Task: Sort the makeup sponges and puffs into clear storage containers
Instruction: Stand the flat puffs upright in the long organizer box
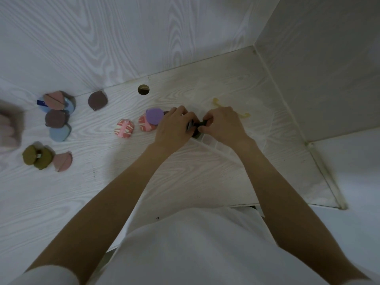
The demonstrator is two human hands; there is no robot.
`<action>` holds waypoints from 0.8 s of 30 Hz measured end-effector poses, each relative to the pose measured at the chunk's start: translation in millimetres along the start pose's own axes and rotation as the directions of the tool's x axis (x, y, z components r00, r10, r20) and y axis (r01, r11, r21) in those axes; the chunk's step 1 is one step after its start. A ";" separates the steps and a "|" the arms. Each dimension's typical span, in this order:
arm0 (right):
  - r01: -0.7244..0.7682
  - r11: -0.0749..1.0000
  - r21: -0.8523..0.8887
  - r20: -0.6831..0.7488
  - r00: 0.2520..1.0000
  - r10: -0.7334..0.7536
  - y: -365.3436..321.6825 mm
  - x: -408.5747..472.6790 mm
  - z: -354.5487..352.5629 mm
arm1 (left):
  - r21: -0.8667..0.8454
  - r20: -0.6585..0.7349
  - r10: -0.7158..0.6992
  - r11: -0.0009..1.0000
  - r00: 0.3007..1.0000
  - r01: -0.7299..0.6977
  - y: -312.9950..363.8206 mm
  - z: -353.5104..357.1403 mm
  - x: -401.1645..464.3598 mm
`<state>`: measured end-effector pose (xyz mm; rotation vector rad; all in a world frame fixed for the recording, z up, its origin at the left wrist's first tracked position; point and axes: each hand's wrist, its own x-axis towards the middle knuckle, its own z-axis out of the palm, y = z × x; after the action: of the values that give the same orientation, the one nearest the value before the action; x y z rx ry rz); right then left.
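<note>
While round foam puffs (56, 118) lie scattered, both hands' grips, left hand (172, 126) and right hand (223, 124), pinch dark puffs (195, 128).

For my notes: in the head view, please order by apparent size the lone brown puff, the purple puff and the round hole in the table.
1. Lone brown puff
2. Purple puff, slightly smaller, partly hidden by the left hand
3. Round hole, clearly smallest

A pale wood-grain desk (61, 202) with 1 round cable hole (143, 89) meets matching wall panels (123, 38); light seems dim.
</note>
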<state>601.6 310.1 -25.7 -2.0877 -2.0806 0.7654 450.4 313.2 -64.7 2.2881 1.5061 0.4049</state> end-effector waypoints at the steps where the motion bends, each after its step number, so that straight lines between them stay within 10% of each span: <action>1: 0.016 0.999 -0.048 0.019 1.000 -0.015 0.3 2.0 2.9 | -0.022 0.010 0.009 1.000 1.000 -0.008 -1.6 -0.7 -0.1; 18: 0.085 0.943 -0.322 -0.134 0.982 -0.134 1.2 -15.4 30.1 | -0.159 -0.082 0.030 0.986 0.996 -0.043 -25.2 -9.2 -34.4; 24: 0.045 0.948 -0.316 -0.267 0.954 -0.134 -17.2 -10.1 28.4 | -0.263 -0.299 -0.173 0.960 0.938 0.093 -63.1 -39.1 -87.4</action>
<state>574.9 293.6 -40.6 -2.0726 -2.2206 0.1170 348.3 261.2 -61.6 1.9819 1.6444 0.9058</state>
